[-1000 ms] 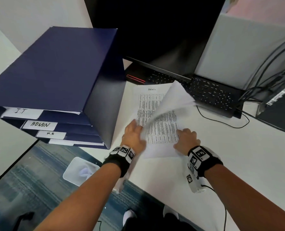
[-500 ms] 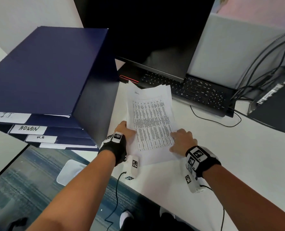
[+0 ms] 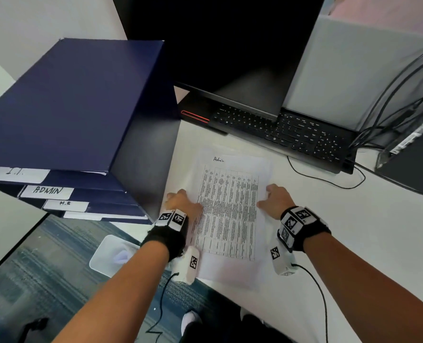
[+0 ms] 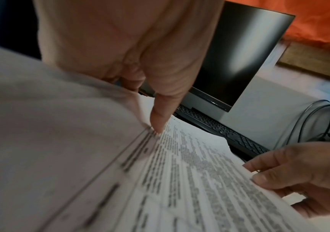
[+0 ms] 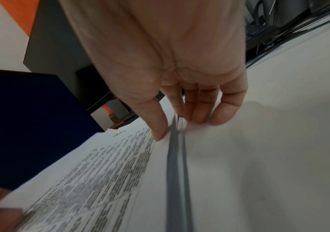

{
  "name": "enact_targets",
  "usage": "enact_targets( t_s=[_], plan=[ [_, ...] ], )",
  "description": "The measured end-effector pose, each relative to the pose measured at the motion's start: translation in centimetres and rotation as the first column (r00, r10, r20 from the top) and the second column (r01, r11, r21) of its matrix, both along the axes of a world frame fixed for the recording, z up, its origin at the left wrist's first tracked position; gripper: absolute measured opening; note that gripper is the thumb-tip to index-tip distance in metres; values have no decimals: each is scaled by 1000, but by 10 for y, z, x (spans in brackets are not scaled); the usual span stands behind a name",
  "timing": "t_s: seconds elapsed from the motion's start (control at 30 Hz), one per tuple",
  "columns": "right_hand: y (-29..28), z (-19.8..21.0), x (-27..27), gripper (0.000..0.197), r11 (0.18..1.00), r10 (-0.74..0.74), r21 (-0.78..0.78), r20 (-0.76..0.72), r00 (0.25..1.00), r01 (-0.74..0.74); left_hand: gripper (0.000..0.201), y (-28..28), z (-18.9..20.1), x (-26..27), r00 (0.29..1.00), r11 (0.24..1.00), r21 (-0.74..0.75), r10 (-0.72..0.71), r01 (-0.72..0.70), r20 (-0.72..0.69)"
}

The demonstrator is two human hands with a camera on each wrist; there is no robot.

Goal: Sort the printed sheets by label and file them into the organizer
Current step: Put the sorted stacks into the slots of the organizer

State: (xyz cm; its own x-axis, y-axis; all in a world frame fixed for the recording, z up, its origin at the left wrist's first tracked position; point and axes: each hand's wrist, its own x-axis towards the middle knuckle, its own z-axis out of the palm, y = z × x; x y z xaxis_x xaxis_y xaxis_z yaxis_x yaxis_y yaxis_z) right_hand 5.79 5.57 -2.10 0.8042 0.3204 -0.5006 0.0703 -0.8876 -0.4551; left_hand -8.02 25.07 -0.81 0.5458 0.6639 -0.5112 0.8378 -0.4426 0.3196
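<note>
A stack of printed sheets [image 3: 230, 206] with "Admin" handwritten at the top lies low over the white desk [image 3: 353, 231]. My left hand [image 3: 182, 203] pinches its left edge, thumb [image 4: 160, 116] on top and fingers underneath. My right hand [image 3: 274, 199] pinches the right edge, where several sheet edges [image 5: 176, 157] show under the thumb. To the left stands the navy organizer [image 3: 69, 100], its trays labelled IT [image 3: 17, 173], ADMIN [image 3: 47, 191] and H.R [image 3: 65, 203]. A lower label is unreadable.
A black keyboard [image 3: 279, 129] and dark monitor [image 3: 230, 45] sit just beyond the sheets. A thin cable [image 3: 329, 181] loops on the desk to the right, near a black box [image 3: 415, 164] with more cables. A white bin [image 3: 111, 253] stands on the floor below the desk edge.
One second ago a sheet was flipping over the stack. Both hands then lifted the stack tilted, and now it is lowered flat with a hand on each side edge.
</note>
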Motion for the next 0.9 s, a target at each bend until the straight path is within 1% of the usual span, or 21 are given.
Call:
enact_targets(
  t_s=[0.13, 0.2, 0.23, 0.27, 0.33, 0.43, 0.5, 0.53, 0.57, 0.6, 0.63, 0.67, 0.7, 0.73, 0.8, 0.83, 0.9],
  plan=[
    [1, -2, -2, 59, 1000, 11, 22, -12, 1000, -11, 61, -6, -1, 10, 981, 983, -113, 156, -144, 111],
    [0, -4, -5, 58, 999, 20, 28, 4, 1000, -20, 65, -4, -2, 10, 975, 969, -181, 191, -169, 112],
    [-1, -5, -6, 58, 999, 18, 32, 9, 1000, -19, 64, -3, -3, 11, 979, 970, -189, 172, -150, 106],
    [-3, -7, -6, 58, 999, 19, 43, 14, 1000, -19, 59, -2, -3, 11, 985, 978, -173, 133, -114, 106],
    [-5, -7, -7, 58, 998, 15, 60, 1, 1000, -15, 47, -3, -4, 14, 987, 991, -125, 68, -49, 149],
    [-11, -6, -5, 64, 987, -60, 147, -75, 995, 71, 42, -4, -5, 15, 954, 985, -170, 79, -30, 290],
    [-16, -4, -3, 80, 946, -181, 248, -124, 976, 207, 40, -1, -2, 12, 894, 966, -258, 123, -9, 430],
    [-18, -2, -2, 86, 908, -244, 310, -154, 957, 282, 36, -1, 2, 9, 854, 953, -303, 150, 9, 498],
    [-19, 3, -1, 86, 856, -291, 382, -202, 935, 348, 32, -2, 9, 6, 809, 936, -350, 184, 29, 559],
    [-18, 9, 1, 79, 800, -314, 452, -247, 917, 396, 30, -4, 18, 3, 762, 917, -396, 215, 58, 611],
    [-15, 16, 3, 71, 757, -306, 500, -299, 904, 421, 31, -5, 28, 2, 718, 902, -424, 243, 80, 652],
    [-13, 27, 3, 68, 723, -280, 544, -331, 901, 425, 31, -6, 37, 2, 680, 897, -432, 262, 89, 685],
    [-10, 37, 2, 76, 690, -251, 582, -366, 896, 430, 30, -6, 46, 4, 640, 902, -422, 273, 88, 718],
    [-6, 48, 3, 73, 662, -217, 629, -359, 908, 407, 28, -4, 53, 6, 607, 913, -401, 275, 78, 745],
    [2, 76, -2, 28, 607, -217, 713, -274, 937, 350, 27, -1, 70, 11, 551, 947, -318, 240, 49, 799],
    [5, 88, -3, 19, 593, -232, 745, -205, 951, 305, 28, 1, 80, 13, 521, 964, -265, 209, 34, 827],
    [12, 114, -8, 27, 508, -249, 842, -58, 967, 181, 30, 1, 104, 17, 449, 989, -148, 134, -3, 883]
  ],
)
